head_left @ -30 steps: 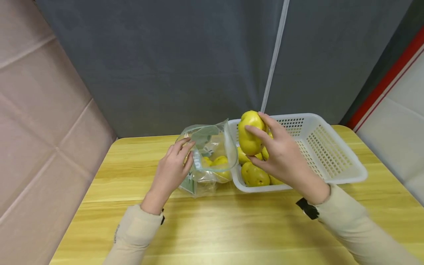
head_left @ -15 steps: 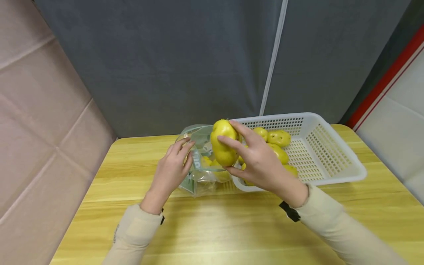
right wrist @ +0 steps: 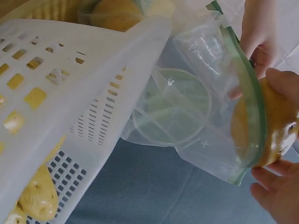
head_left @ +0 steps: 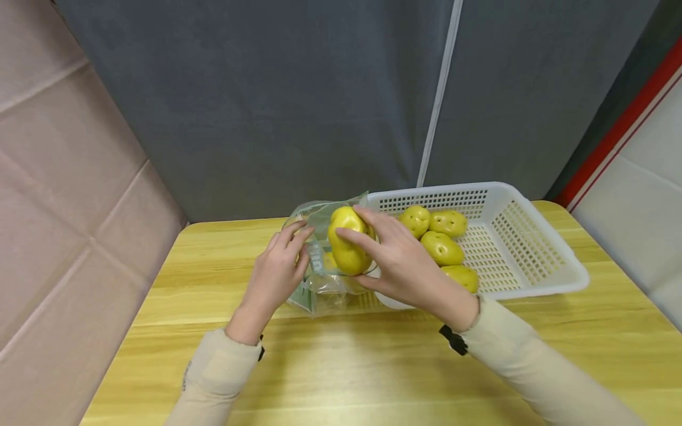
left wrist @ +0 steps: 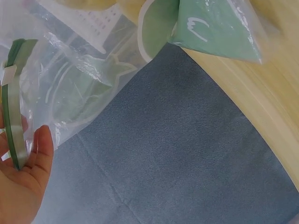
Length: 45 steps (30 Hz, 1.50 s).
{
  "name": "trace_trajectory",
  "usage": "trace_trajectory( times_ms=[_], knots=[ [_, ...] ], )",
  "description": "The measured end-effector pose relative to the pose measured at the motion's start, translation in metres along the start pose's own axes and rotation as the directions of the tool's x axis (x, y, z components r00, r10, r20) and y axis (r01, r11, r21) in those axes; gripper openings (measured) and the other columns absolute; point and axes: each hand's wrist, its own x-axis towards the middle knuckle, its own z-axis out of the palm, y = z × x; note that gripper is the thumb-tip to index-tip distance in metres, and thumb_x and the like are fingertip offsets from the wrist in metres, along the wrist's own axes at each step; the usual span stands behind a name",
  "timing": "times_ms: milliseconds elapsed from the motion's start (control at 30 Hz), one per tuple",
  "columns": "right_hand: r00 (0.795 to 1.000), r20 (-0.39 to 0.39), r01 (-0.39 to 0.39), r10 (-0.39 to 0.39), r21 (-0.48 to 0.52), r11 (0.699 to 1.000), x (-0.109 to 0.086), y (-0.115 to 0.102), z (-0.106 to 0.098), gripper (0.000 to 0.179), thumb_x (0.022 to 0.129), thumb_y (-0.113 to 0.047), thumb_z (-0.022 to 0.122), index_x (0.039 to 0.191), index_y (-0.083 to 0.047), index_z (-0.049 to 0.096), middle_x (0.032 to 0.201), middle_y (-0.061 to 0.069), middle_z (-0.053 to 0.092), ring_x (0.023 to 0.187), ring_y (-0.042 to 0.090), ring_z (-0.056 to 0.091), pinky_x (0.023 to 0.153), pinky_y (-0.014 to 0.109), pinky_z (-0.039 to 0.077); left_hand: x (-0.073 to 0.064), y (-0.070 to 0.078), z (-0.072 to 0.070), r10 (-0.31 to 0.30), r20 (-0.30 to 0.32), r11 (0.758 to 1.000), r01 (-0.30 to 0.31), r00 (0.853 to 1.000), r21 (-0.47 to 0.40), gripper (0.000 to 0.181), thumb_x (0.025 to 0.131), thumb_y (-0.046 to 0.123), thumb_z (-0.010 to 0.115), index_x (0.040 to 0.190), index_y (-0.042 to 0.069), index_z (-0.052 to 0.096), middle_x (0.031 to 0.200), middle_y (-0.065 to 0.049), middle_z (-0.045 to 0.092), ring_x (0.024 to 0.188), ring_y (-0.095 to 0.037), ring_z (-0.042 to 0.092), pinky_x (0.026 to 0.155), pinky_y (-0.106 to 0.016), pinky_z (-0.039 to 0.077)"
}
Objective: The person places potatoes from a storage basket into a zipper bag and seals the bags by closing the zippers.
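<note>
My right hand [head_left: 405,260] grips a large yellow potato [head_left: 348,242] at the mouth of a clear zip bag [head_left: 326,290] with green print. In the right wrist view, part of that potato shows through the bag's wall, behind the green zip strip [right wrist: 252,102]. My left hand [head_left: 273,273] holds the left side of the bag's mouth. Its fingers [left wrist: 43,144] curl at the green-edged rim in the left wrist view. Inside the bag lie other potatoes, mostly hidden in the head view behind the held one.
A white perforated plastic basket [head_left: 578,275] stands right beside the bag, with several potatoes [head_left: 442,248] in its left half. All rest on a wooden table [head_left: 367,378]. A grey partition [head_left: 298,118] rises behind the table's back edge.
My right hand has carried the potato left and down, from above the basket to the bag's mouth. The left hand has stayed at the bag's rim.
</note>
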Motion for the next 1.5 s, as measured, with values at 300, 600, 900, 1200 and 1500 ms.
trace_trajectory(
  times_ms=[300, 600, 900, 1200, 1500],
  knots=[
    [0.994, 0.054, -0.088, 0.090, -0.034, 0.996, 0.002, 0.002, 0.006, 0.075, 0.067, -0.027, 0.087, 0.132, -0.015, 0.051, 0.143, 0.023, 0.043, 0.127, 0.038, 0.050, 0.106, 0.051, 0.043, 0.000, 0.001, -0.003, 0.015, 0.026, 1.000, -0.015, 1.000, 0.017, 0.037, 0.085, -0.002, 0.056, 0.120, 0.007, 0.063, 0.125, -0.011, 0.061, 0.097, -0.028, 0.064, 0.049, -0.028, 0.052],
    [0.989, 0.062, -0.130, 0.133, -0.051, 0.990, 0.003, 0.004, 0.009, 0.076, 0.069, -0.027, 0.085, 0.135, -0.015, 0.050, 0.145, 0.023, 0.040, 0.126, 0.040, 0.050, 0.105, 0.051, 0.045, -0.001, 0.000, -0.003, 0.072, 0.001, 0.997, -0.072, 0.997, -0.003, 0.037, 0.086, -0.004, 0.058, 0.121, 0.008, 0.063, 0.122, -0.010, 0.062, 0.095, -0.027, 0.064, 0.051, -0.028, 0.053],
    [0.983, 0.105, -0.140, 0.148, -0.077, 0.987, 0.004, 0.006, 0.013, 0.078, 0.069, -0.028, 0.085, 0.137, -0.015, 0.049, 0.144, 0.025, 0.040, 0.129, 0.040, 0.048, 0.103, 0.052, 0.046, -0.003, -0.003, -0.003, 0.180, -0.076, 0.982, -0.183, 0.981, -0.038, 0.039, 0.081, -0.007, 0.068, 0.115, 0.010, 0.067, 0.117, -0.007, 0.065, 0.080, -0.022, 0.060, 0.052, -0.024, 0.052],
    [0.982, 0.111, -0.145, 0.154, -0.090, 0.985, 0.007, 0.007, 0.016, 0.078, 0.069, -0.029, 0.086, 0.138, -0.015, 0.050, 0.142, 0.024, 0.043, 0.127, 0.039, 0.049, 0.104, 0.051, 0.045, -0.002, -0.002, -0.004, 0.172, -0.065, 0.984, -0.174, 0.983, -0.037, 0.041, 0.080, -0.009, 0.068, 0.117, 0.009, 0.066, 0.116, -0.008, 0.064, 0.083, -0.022, 0.060, 0.059, -0.026, 0.056],
    [0.983, 0.121, -0.127, 0.141, -0.119, 0.985, 0.006, 0.008, 0.019, 0.073, 0.074, -0.027, 0.083, 0.138, -0.014, 0.050, 0.142, 0.023, 0.044, 0.127, 0.038, 0.050, 0.105, 0.050, 0.045, -0.002, -0.002, -0.005, 0.183, -0.053, 0.983, -0.184, 0.982, -0.022, 0.043, 0.080, -0.009, 0.069, 0.118, 0.009, 0.065, 0.117, -0.008, 0.063, 0.085, -0.023, 0.061, 0.059, -0.026, 0.056]
  ],
)
